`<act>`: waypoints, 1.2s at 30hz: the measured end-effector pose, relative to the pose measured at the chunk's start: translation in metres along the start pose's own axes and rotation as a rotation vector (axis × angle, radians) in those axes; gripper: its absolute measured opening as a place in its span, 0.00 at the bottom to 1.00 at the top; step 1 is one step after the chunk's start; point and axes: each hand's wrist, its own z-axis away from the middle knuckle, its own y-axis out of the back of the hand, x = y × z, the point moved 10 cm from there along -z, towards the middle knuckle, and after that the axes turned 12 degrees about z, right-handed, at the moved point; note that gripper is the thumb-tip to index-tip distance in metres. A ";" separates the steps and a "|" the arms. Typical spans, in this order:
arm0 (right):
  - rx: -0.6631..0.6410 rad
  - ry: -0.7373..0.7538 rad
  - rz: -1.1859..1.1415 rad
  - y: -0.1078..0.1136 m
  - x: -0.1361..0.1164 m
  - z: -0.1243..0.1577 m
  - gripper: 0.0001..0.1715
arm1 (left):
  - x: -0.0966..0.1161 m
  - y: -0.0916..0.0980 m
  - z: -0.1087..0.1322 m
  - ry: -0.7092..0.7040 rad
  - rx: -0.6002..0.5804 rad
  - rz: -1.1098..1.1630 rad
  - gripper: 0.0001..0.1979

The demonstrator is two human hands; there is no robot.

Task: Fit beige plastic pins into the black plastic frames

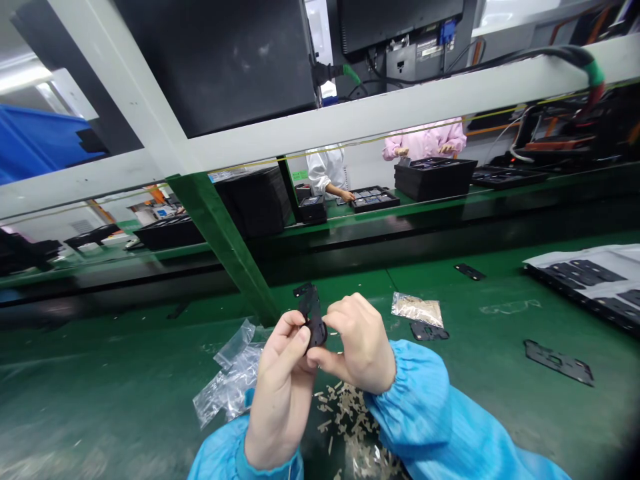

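Note:
Between my hands, above the green bench, is a thin black plastic part (313, 312) with cut-outs, held tilted up. My left hand (284, 373) pinches its lower left side between thumb and fingers. At its lower right edge, the curled fingers of my right hand (361, 341) press close; whether they hold the part too or some tiny piece is hidden. Under my wrists lie many small tan pieces (350, 407) in a loose pile. Crumpled clear plastic bags (233, 380) rest beside my left forearm.
A clear bag of tan pieces (417, 309) overlaps a black part (429, 331). More black parts (559, 362) lie on the right, near a tray (543, 281) of them. A green post (227, 247) rises ahead. Beyond, two people work at black trays (375, 199).

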 end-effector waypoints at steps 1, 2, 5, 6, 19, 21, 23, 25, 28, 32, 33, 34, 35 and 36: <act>-0.015 -0.027 -0.058 -0.001 0.003 -0.001 0.18 | 0.002 -0.001 0.000 -0.014 -0.012 -0.019 0.10; -0.047 -0.061 -0.146 -0.003 0.007 -0.002 0.19 | 0.005 -0.003 0.000 -0.038 -0.031 -0.038 0.10; -0.221 -0.180 -0.532 -0.015 0.013 -0.003 0.22 | 0.020 -0.007 0.000 -0.190 -0.083 -0.107 0.09; -0.279 -0.221 -0.649 -0.019 0.013 -0.002 0.22 | 0.026 -0.007 0.001 -0.254 -0.091 -0.136 0.09; -0.180 -0.255 -0.222 -0.016 0.031 -0.001 0.15 | 0.045 -0.013 0.001 -0.682 -0.161 -0.552 0.09; -0.263 -0.245 -0.002 -0.022 0.049 0.001 0.16 | 0.054 -0.013 -0.010 -0.655 -0.176 -0.455 0.15; -0.435 -0.269 0.348 -0.036 0.083 0.008 0.17 | 0.068 -0.006 -0.019 -0.660 -0.131 -0.353 0.16; -0.646 -0.296 0.607 -0.057 0.124 0.021 0.17 | 0.081 0.003 -0.025 -0.673 -0.085 -0.291 0.13; -0.825 -0.311 0.669 -0.092 0.172 0.039 0.14 | 0.085 0.009 -0.029 -0.661 -0.068 -0.304 0.10; -1.058 -0.302 0.652 -0.143 0.200 0.066 0.15 | 0.070 0.009 -0.041 -0.595 -0.090 -0.525 0.08; -1.102 -0.293 0.634 -0.151 0.201 0.072 0.16 | 0.063 0.008 -0.049 -0.584 -0.108 -0.630 0.08; -1.137 -0.283 0.615 -0.157 0.200 0.076 0.16 | 0.056 0.008 -0.059 -0.574 -0.133 -0.745 0.08; -1.164 -0.272 0.595 -0.160 0.198 0.079 0.16 | 0.047 0.007 -0.072 -0.564 -0.163 -0.881 0.09; -1.181 -0.260 0.577 -0.158 0.195 0.081 0.16 | 0.035 0.008 -0.088 -0.545 -0.197 -1.047 0.10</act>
